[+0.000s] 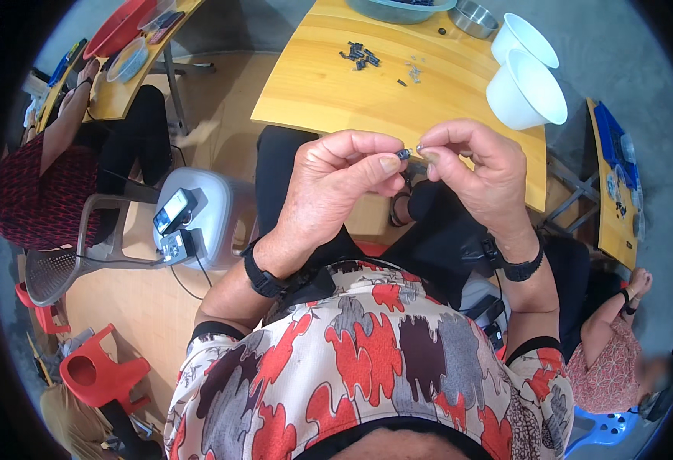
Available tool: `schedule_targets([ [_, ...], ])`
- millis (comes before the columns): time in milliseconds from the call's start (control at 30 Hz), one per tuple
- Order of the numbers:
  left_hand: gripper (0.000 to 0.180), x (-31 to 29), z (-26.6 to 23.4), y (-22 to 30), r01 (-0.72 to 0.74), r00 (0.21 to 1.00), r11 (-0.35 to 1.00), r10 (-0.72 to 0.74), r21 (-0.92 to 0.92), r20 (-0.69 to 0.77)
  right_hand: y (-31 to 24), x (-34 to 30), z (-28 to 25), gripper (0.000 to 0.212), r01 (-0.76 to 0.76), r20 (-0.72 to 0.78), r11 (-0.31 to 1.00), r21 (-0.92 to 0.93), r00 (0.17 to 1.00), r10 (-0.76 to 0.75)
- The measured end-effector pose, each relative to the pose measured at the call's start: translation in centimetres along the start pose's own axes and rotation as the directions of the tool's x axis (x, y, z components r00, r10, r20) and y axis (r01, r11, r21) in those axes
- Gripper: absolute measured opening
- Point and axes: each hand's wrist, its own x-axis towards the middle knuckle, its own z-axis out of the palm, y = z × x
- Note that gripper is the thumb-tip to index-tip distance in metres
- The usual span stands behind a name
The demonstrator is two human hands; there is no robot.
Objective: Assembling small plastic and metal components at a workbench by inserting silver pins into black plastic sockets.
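Observation:
Above my lap, at the near edge of the wooden table [329, 96], my left hand [332, 184] pinches a small black plastic part [404, 154] between thumb and forefinger. A paler tip points from that part toward my other hand. Close beside it, the fingertips of my right hand [478, 165] are pressed together, with a tiny piece between them too small to make out. Only a narrow gap separates the two pinches. On the table lie a loose heap of similar black parts [361, 56] and a scatter of small clear pieces [415, 74].
Two white tubs [526, 90] stand at the table's right, near a round metal tin [473, 19] and a basin [401, 11] at the far edge. Left, a grey stool [217, 207] bears electronic devices. Other people sit at tables on both sides; a red stool [105, 368] stands lower left.

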Motion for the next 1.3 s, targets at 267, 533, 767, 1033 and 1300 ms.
schedule_targets([
  [267,0.015,-0.2,0.2,0.0,-0.010,1.000,1.000,0.010,0.023,0.014,-0.6,-0.1,-0.3,0.011,0.046,0.047,0.993,-0.110,0.998,-0.041],
  [533,0.014,-0.2,-0.1,-0.2,-0.023,1.000,0.999,0.023,0.041,0.012,-0.2,0.2,-0.5,0.010,0.140,0.075,0.972,-0.186,0.989,-0.128],
  [767,0.015,0.2,-0.9,-0.9,0.031,0.999,0.999,-0.031,-0.008,-0.033,11.3,2.1,-1.7,0.008,-0.182,-0.085,0.959,-0.216,0.982,0.167],
  [1033,0.014,0.9,-2.7,-1.8,0.077,0.994,0.997,-0.077,-0.009,-0.081,18.7,4.9,-2.6,0.012,-0.162,-0.120,0.774,-0.612,0.986,0.112],
  [1300,0.015,1.9,-3.9,-2.4,0.111,0.988,0.992,-0.117,-0.062,-0.105,17.9,9.4,1.0,0.012,0.082,0.058,0.773,-0.630,0.997,-0.059],
])
